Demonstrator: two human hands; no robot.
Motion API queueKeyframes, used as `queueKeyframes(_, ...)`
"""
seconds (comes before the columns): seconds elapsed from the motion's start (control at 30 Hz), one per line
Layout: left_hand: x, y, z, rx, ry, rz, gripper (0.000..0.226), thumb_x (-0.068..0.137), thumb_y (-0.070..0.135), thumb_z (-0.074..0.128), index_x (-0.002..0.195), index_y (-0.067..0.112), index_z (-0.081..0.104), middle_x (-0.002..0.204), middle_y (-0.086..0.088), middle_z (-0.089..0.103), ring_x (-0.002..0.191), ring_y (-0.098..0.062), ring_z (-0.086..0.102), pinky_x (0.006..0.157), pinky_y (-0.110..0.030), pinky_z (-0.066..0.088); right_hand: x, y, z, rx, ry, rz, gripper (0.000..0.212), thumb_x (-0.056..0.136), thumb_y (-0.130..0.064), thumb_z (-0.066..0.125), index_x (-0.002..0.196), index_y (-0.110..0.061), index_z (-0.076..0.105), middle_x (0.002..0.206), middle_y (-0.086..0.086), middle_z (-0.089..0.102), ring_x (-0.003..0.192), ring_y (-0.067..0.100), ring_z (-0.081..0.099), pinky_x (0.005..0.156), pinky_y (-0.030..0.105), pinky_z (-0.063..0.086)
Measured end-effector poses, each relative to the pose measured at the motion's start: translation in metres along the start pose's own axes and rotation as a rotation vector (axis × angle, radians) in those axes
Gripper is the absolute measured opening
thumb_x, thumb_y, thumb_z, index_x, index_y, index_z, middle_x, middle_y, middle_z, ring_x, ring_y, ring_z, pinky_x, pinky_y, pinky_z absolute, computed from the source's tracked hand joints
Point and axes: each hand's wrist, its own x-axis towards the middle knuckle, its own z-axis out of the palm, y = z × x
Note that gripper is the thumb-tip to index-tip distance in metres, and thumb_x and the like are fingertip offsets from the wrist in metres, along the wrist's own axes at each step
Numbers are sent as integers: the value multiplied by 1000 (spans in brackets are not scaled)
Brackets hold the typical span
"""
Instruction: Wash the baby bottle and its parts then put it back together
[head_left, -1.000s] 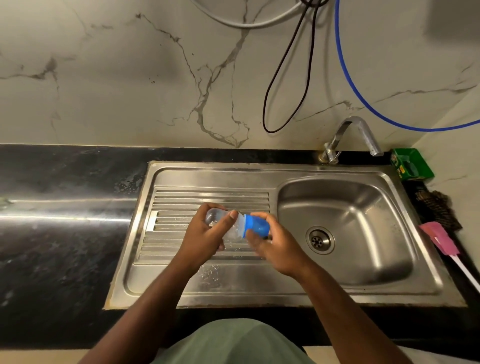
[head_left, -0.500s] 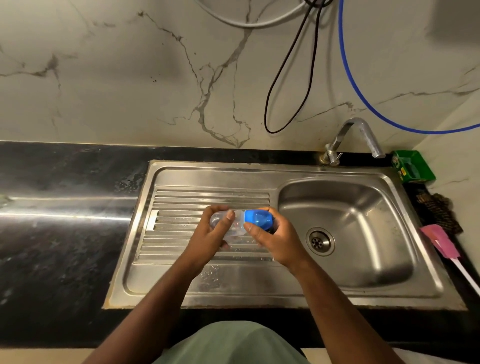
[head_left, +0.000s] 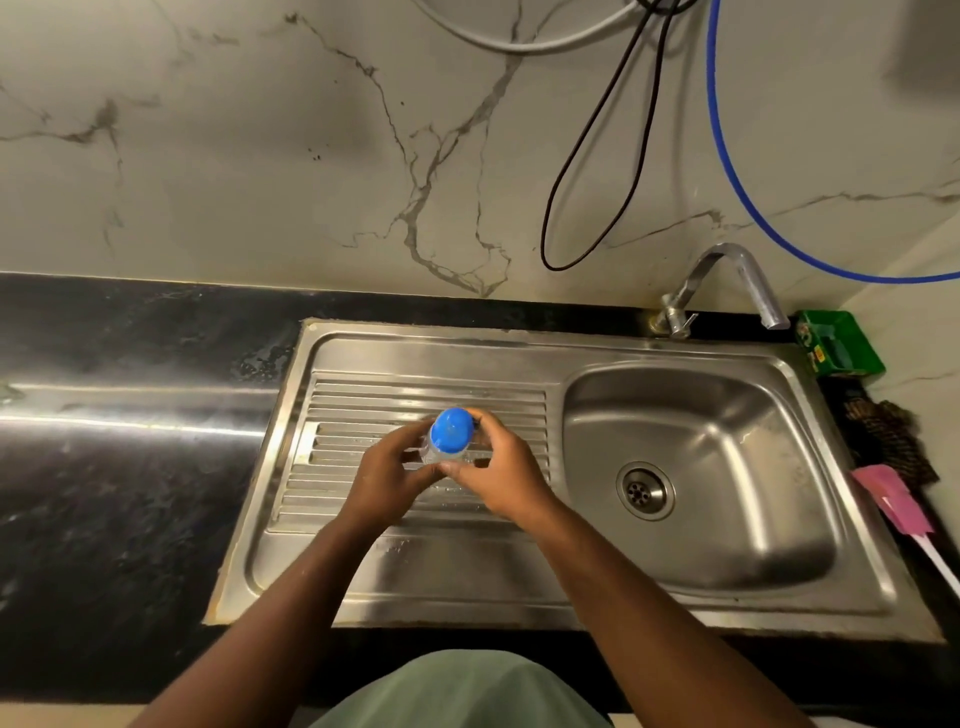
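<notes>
The clear baby bottle (head_left: 435, 453) stands upright over the ribbed drainboard (head_left: 363, 400) of the steel sink, its blue cap (head_left: 451, 429) on top and facing the camera. My left hand (head_left: 387, 480) holds the bottle's body from the left. My right hand (head_left: 498, 473) curls round it from the right, fingers reaching behind the cap and thumb at the front. Most of the clear body is hidden between my hands.
The sink basin (head_left: 691, 467) with its drain (head_left: 645, 490) lies to the right, under the tap (head_left: 727, 283). A green soap box (head_left: 839, 343), a dark scrubber (head_left: 883, 436) and a pink-headed brush (head_left: 901, 506) sit along the right edge. Black counter (head_left: 119, 467) spreads left.
The bottle has turned from lying sideways between my hands to standing upright, cap up. Both hands shifted slightly left and stayed on it.
</notes>
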Motion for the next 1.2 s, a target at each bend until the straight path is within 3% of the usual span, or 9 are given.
queueKeyframes(0.1, 7, -15, -1, 36, -37, -50, 57, 85, 21, 86, 138, 29, 66, 121, 18, 73, 110, -5, 69, 94, -29, 58, 16, 13, 16, -44, 10, 11, 58, 83, -22, 85, 132, -33, 58, 123, -17, 65, 116, 5, 61, 95, 26, 50)
queueKeyframes(0.2, 15, -23, 3, 96, -46, -81, 52, 86, 29, 84, 134, 31, 66, 105, 15, 76, 88, -8, 72, 79, -31, 60, 26, 20, 25, -69, 12, 40, 59, 83, -25, 84, 135, -34, 57, 127, -12, 67, 116, 9, 62, 94, 27, 52)
queueKeyframes(0.33, 20, -28, 8, 39, -54, -109, 54, 86, 25, 85, 136, 24, 65, 114, 18, 73, 100, 8, 69, 83, -10, 54, 32, 26, 30, -74, 25, 71, 62, 86, -26, 82, 140, -33, 53, 128, -10, 66, 114, 9, 62, 94, 29, 55)
queueKeyframes(0.43, 21, -33, 9, 19, -71, -134, 57, 85, 17, 86, 138, 17, 64, 119, 15, 72, 105, 13, 66, 87, -5, 51, 33, 33, 34, -84, 37, 86, 63, 83, -34, 84, 138, -36, 53, 127, -12, 67, 113, 9, 64, 94, 30, 56)
queueKeyframes(0.57, 21, -34, 11, 4, -65, -145, 62, 84, 15, 86, 140, 23, 60, 123, 15, 70, 110, 8, 67, 92, -10, 53, 31, 39, 36, -95, 22, 92, 64, 79, -43, 85, 134, -41, 53, 126, -15, 67, 113, 5, 64, 95, 29, 56)
queueKeyframes(0.8, 20, -32, 11, -4, -62, -145, 64, 83, 12, 85, 140, 23, 59, 124, 13, 69, 114, -3, 68, 100, -24, 56, 28, 31, 34, -79, 11, 109, 63, 82, -35, 84, 136, -40, 52, 124, -17, 65, 109, 3, 63, 87, 18, 51)
queueKeyframes(1.03, 10, -30, 10, 27, -71, -125, 66, 81, 18, 90, 138, 25, 57, 115, 23, 67, 100, 15, 66, 82, -7, 53, 20, 30, 32, -101, 12, 131, 67, 80, -37, 85, 137, -39, 51, 127, -14, 66, 111, 8, 65, 95, 33, 57)
queueKeyframes(1.1, 5, -30, 9, 55, -61, -119, 68, 81, 22, 90, 140, 24, 57, 114, 17, 69, 94, 9, 69, 77, -9, 54, 15, 27, 30, -121, 16, 127, 68, 81, -37, 84, 140, -37, 50, 132, -11, 65, 113, 9, 64, 96, 32, 56)
queueKeyframes(1.2, -3, -32, 7, 40, -30, -134, 70, 84, 20, 88, 146, 20, 55, 124, 4, 70, 94, -5, 73, 82, -20, 58, 12, 22, 26, -162, 19, 129, 72, 83, -40, 82, 146, -33, 48, 141, -6, 62, 118, 12, 63, 99, 34, 54)
